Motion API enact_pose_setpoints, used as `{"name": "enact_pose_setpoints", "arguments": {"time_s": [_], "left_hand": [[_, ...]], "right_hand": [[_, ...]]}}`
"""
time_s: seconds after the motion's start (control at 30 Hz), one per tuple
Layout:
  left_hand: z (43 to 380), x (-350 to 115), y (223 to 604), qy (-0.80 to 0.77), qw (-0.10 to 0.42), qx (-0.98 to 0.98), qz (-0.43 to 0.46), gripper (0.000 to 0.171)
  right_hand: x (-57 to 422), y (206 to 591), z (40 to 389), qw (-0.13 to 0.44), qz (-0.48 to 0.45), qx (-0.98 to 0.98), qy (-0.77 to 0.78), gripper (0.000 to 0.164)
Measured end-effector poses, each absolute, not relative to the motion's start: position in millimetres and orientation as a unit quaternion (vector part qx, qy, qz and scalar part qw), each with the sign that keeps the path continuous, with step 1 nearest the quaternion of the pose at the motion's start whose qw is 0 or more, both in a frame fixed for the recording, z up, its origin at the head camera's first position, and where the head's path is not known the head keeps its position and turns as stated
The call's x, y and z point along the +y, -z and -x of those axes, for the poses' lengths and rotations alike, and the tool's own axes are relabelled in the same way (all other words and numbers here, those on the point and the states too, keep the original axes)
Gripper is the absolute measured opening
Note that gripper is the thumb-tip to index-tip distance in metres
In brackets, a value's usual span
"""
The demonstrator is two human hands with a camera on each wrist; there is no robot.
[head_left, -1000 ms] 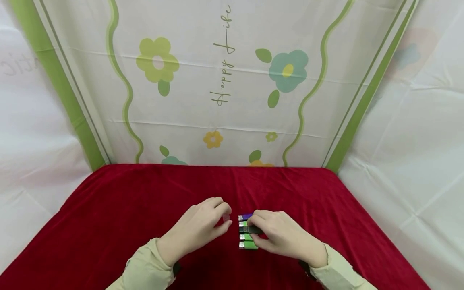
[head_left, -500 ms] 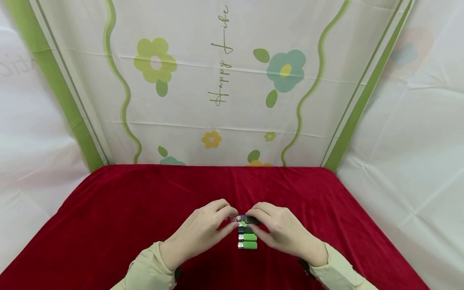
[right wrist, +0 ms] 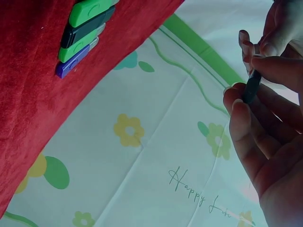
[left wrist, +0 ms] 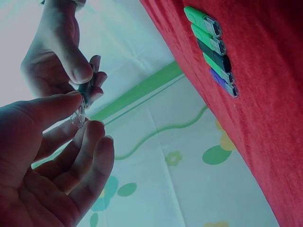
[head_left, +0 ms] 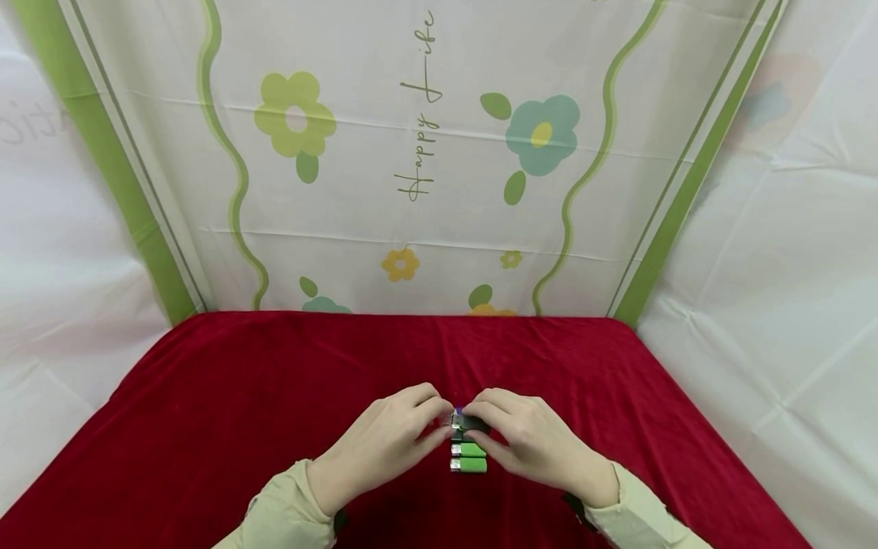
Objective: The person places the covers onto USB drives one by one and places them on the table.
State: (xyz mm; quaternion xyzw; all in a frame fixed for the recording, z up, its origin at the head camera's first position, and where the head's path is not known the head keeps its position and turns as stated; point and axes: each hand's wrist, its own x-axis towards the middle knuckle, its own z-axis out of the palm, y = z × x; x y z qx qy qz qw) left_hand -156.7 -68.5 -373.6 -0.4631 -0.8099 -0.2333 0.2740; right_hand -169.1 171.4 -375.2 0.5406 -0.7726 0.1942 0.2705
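Note:
My right hand [head_left: 531, 433] pinches a black USB flash drive [right wrist: 252, 87] between thumb and fingers, its plug end pointing to the left hand. A small clear plastic cap [left wrist: 78, 117] is pinched in my left hand [head_left: 387, 427], right at the drive's plug. How far the cap covers the plug I cannot tell. Both hands are held above a row of flash drives on the cloth. In the left wrist view that row shows a purple drive [left wrist: 218, 79], a black drive [left wrist: 214, 55] and several green ones, including the end green drive [left wrist: 196, 16].
A red velvet cloth [head_left: 274, 381] covers the table. Behind it hangs a white curtain [head_left: 357, 198] with printed flowers and lettering, and pale fabric walls [head_left: 775, 305] stand on both sides.
The hands were apart one second ago. My left hand has moved right with the clear cap, bringing it to the plug of the black flash drive, which my right hand still holds.

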Motion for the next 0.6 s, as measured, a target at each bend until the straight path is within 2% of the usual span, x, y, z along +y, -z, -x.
{"name": "enact_pose_setpoints", "arguments": {"time_s": [0.6], "left_hand": [[155.6,-67.4,375.8,0.215,0.278,-0.806,0.476,0.022]], "right_hand": [[170.4,377.9,167.9,0.253,-0.550,-0.770,-0.200,0.020]]}}
